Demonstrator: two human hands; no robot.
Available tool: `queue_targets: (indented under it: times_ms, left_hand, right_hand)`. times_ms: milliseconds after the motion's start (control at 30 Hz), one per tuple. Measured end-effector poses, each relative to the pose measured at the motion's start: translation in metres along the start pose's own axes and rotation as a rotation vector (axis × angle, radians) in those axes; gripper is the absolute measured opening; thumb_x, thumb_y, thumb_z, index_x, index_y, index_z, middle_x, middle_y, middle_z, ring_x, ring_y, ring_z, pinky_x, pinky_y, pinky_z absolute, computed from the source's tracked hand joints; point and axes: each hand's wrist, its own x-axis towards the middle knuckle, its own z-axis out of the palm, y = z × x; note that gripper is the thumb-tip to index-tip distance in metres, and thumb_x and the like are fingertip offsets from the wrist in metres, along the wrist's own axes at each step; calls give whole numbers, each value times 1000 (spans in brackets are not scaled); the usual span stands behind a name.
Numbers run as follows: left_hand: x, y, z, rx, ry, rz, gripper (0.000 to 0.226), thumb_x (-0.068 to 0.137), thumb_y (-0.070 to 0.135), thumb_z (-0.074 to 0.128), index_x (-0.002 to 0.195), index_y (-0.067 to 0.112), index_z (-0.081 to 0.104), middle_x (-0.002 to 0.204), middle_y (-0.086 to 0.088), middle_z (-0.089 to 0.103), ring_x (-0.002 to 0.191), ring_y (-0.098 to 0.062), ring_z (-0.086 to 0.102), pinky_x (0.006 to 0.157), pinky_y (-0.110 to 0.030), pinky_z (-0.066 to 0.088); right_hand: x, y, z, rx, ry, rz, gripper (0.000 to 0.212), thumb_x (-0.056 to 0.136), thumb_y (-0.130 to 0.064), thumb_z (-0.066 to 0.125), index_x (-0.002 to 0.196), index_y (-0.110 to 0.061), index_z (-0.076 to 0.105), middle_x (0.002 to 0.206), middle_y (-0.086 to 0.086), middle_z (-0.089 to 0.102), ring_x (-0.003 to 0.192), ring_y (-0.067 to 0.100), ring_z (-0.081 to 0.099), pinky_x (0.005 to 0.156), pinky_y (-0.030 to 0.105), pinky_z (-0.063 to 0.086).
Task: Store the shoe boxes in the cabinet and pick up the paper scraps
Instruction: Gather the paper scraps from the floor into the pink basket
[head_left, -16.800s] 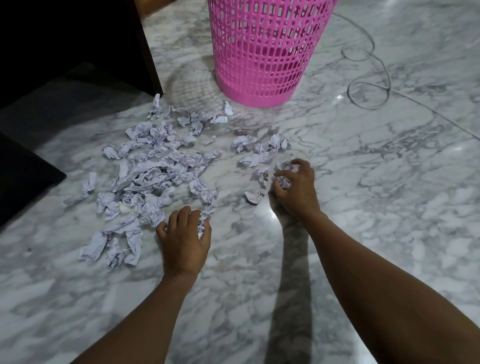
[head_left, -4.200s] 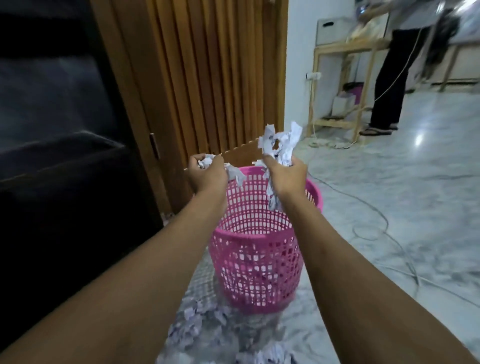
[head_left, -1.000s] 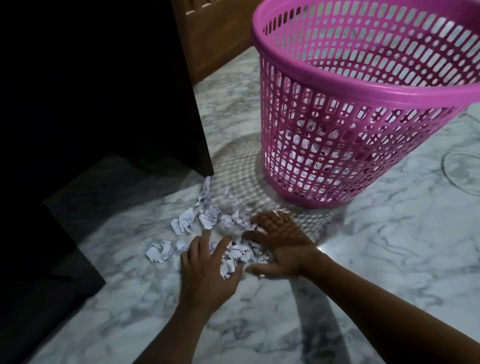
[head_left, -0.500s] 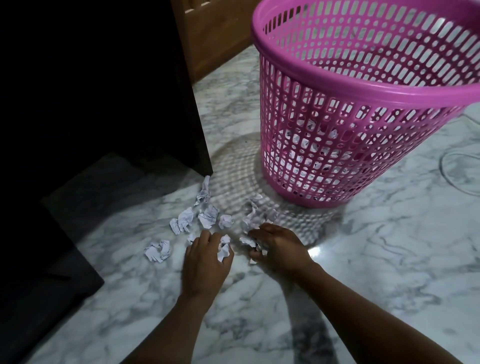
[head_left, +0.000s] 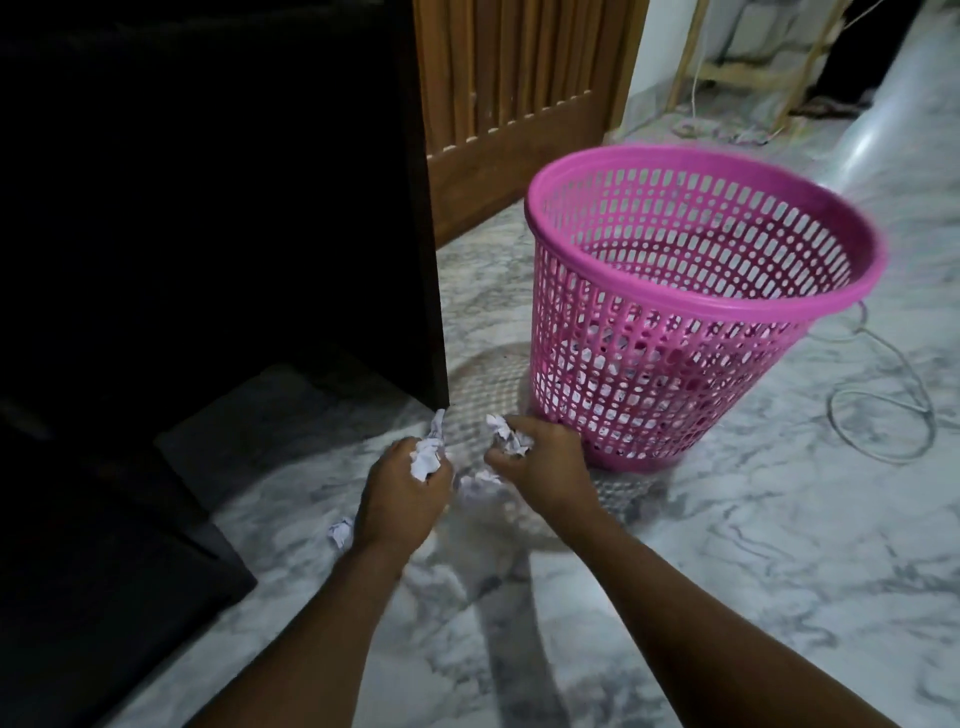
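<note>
My left hand (head_left: 402, 491) is closed around a bunch of crumpled white paper scraps (head_left: 427, 457), held just above the marble floor. My right hand (head_left: 540, 467) grips another bunch of scraps (head_left: 506, 434) right beside the foot of the pink mesh basket (head_left: 675, 332), which holds scraps at its bottom. A few scraps remain on the floor: one (head_left: 340, 531) left of my left wrist, one (head_left: 478, 480) between my hands, and one (head_left: 438, 418) by the corner of the dark cabinet (head_left: 218, 208). No shoe boxes are visible.
The dark cabinet fills the left side, with a dark low surface (head_left: 104, 571) in front of it. A wooden slatted door (head_left: 519, 78) stands behind. A white cable (head_left: 883, 410) loops on the floor to the right of the basket. A wooden rack (head_left: 753, 62) is far back.
Both hands have closed on the scraps they were gathering and lifted them off the floor. The view has tilted up, showing the door and the basket's rim.
</note>
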Motion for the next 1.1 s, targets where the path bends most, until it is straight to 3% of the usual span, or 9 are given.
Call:
queue_targets:
  times_ms: [167,267,367,500,600,800,900,967,1100]
  left_hand:
    - [33,77,-44,-265,173,10,9,92,16,62,83,14,62,70,4,59,71,-16,57,60,-21,40]
    - [53,133,-62,-434,267,39,9,94,19,61,100,14,67,83,1,65,81,-14,61,70,-24,42]
    - [68,192,-68,-553,271,145,4,93,17,61,92,15,64,76,8,62,68,3,57,64,-13,44]
    - [81,264,-41,-605,77,182,14,93,22,61,89,10,67,66,13,59,57,3,55,53,-12,43]
    - [91,298,-6,-525,-165,45,18,93,37,59,87,21,67,70,5,70,66,-9,67,59,-24,50]
    - [107,303,50,-284,-291,-73,27,90,43,58,93,18,67,77,-5,76,68,-20,74,72,-31,60]
    - [111,295,54,-33,-415,34,26,89,42,65,99,18,65,88,-1,74,77,-17,71,75,-29,56]
    - [111,292,47,130,-515,136,50,84,43,72,125,18,57,111,4,64,102,-19,64,89,-32,52]
    - [106,287,23,363,-549,313,68,84,41,72,143,21,45,122,3,58,108,-16,57,88,-31,50]
  right_hand:
    - [35,-100,-44,95,59,-146,18,76,-14,76,93,-10,77,71,-11,66,50,-11,53,53,7,39]
    - [56,-159,-93,125,153,-292,12,76,-15,74,76,-27,70,59,-12,63,49,-6,51,51,16,41]
    - [81,-190,-149,149,241,-317,10,82,-16,70,72,-18,69,61,1,66,51,9,54,47,25,41]
    - [111,-172,-216,54,252,-168,5,83,-17,70,80,-16,74,64,1,70,53,7,58,48,25,44]
    - [125,-128,-245,-66,221,-24,13,85,-25,71,92,-16,76,75,0,75,65,12,69,61,33,57]
    - [124,-72,-261,-135,161,162,34,91,-33,65,114,-9,70,99,13,75,64,12,64,55,22,47]
    - [119,-66,-259,-219,-5,218,49,92,-34,65,133,-8,57,124,14,67,76,12,62,62,21,48]
    - [116,-66,-255,-279,-76,237,54,90,-39,68,135,-12,56,132,12,62,101,22,64,83,29,51]
    - [112,-77,-245,-370,-208,289,36,92,-33,66,122,-13,65,124,10,66,108,26,62,91,32,45]
